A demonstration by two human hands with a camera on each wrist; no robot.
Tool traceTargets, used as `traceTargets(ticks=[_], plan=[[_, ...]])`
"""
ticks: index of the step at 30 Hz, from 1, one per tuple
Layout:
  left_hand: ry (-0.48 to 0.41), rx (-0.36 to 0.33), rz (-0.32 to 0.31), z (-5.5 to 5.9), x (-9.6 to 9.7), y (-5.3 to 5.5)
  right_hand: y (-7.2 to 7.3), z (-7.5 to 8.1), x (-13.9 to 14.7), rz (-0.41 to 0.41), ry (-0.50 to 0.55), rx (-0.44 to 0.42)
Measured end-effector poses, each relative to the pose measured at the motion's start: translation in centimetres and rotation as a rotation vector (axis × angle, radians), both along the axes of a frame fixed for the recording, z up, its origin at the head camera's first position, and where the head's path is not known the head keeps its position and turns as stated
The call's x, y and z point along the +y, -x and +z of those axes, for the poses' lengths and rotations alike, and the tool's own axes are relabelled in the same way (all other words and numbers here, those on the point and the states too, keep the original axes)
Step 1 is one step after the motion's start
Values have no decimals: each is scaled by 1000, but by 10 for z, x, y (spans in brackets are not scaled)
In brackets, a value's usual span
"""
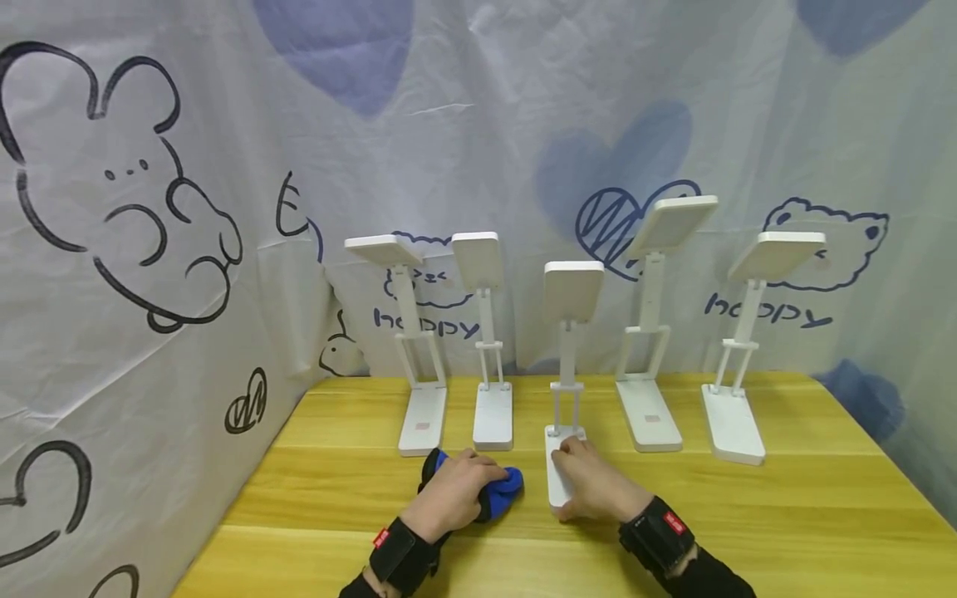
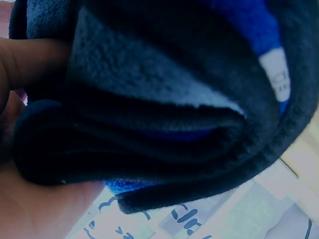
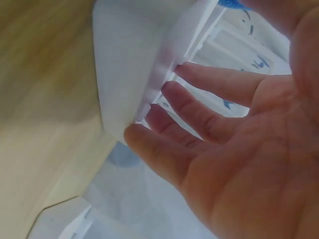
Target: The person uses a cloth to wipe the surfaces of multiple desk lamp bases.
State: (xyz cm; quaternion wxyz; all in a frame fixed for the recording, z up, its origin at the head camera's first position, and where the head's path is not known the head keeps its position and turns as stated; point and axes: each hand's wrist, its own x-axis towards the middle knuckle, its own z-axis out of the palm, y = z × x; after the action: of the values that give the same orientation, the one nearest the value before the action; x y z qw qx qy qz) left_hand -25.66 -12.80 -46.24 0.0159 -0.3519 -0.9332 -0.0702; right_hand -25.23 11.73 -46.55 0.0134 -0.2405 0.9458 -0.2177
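Observation:
In my left hand (image 1: 458, 490) is a folded blue and grey cloth with black edging (image 1: 505, 492), held just above or on the table; I cannot tell which. Close up in the left wrist view, fingers and thumb press around the folded cloth (image 2: 149, 79), which bears a small white label (image 2: 275, 74). My right hand (image 1: 596, 482) holds the base of the middle white desk lamp (image 1: 574, 292), thumb toward its near end. In the right wrist view, the fingertips rest along the side of the white base (image 3: 130, 59).
White folding desk lamps stand on both sides: two at left (image 1: 424, 419) (image 1: 493, 418), two at right (image 1: 649, 415) (image 1: 734, 425). All stand unfolded on the wooden table (image 1: 336, 490). Behind hangs a printed white curtain (image 1: 478, 149), which also covers the left side.

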Motion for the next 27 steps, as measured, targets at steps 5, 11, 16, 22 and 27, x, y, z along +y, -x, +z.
traceTargets(ticks=[5,11,16,22,27], plan=[[2,-8,9,0,2,1,13,0,1,-45,-21,-17],[8,-3,13,0,2,1,28,4,-3,-69,-81,-22],[14,-1,19,-1,2,1,41,4,-3,-62,-87,-8],[10,4,12,-3,1,0,57,1,-1,-56,-74,18],[7,13,9,-4,2,-1,68,2,2,-45,-79,13]])
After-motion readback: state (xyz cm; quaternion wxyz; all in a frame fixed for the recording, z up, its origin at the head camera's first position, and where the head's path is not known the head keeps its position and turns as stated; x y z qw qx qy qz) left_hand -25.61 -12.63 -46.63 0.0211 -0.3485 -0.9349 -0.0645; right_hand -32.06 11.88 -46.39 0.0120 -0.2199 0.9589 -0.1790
